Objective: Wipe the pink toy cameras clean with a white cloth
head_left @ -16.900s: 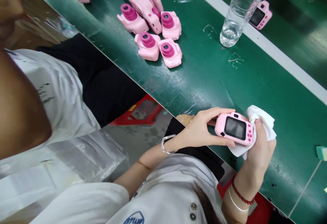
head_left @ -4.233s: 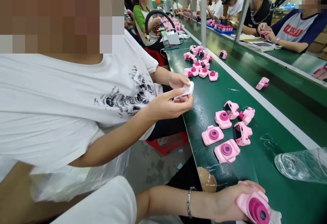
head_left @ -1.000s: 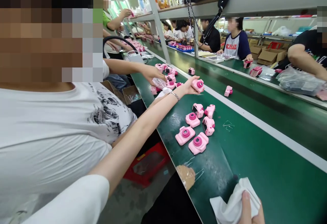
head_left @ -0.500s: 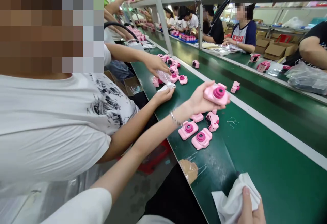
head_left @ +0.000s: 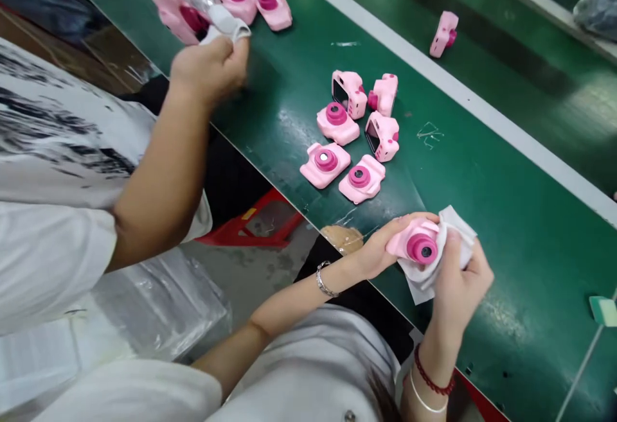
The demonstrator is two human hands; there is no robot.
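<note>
Near the table's front edge, my left hand (head_left: 378,252) holds a pink toy camera (head_left: 402,237) with its dark pink lens facing up. My right hand (head_left: 465,274) grips a white cloth (head_left: 456,219), which lies against the right side and underside of that camera. Left of and beyond my hands, several more pink cameras stand or lie in a group on the green table, among them one (head_left: 361,179) closest to me and another (head_left: 325,165) beside it.
At the left, a co-worker's hand (head_left: 212,69) holds a white cloth and a clear plastic bottle beside more pink cameras. A lone camera (head_left: 444,35) lies beyond the white strip (head_left: 434,75). A thin rod with a green piece (head_left: 602,311) stands at the right.
My left hand has come back toward me with the camera and met the cloth in my right hand. The view has turned down toward the table.
</note>
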